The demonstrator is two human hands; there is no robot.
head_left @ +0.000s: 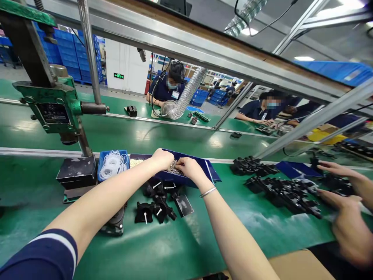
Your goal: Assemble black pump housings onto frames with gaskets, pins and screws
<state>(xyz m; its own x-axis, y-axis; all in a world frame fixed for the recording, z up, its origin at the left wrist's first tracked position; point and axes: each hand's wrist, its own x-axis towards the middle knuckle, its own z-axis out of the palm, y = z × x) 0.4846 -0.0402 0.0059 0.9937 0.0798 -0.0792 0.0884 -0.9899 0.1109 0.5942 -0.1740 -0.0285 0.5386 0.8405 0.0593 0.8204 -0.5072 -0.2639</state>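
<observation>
Both hands reach into a long dark blue bin (201,165) holding a heap of small shiny metal parts (174,168). My left hand (163,158) is at the heap's left side, curled with its fingertips hidden. From the other side, my right hand (188,168) dips bent, closed fingers among the metal parts; anything between them is too small to make out. Pale small pieces (136,162) fill the bin's left end. Just in front lie several black moulded parts (144,212), some with white pins, and a flat dark block (183,205).
A green press (55,107) stands at left over a black block (77,171). Beside it, a blue tray (100,165) contains clear rings (113,165). Rows of black parts (279,192) lie at right, near a co-worker's hands (346,210). A metal rail (180,42) crosses above.
</observation>
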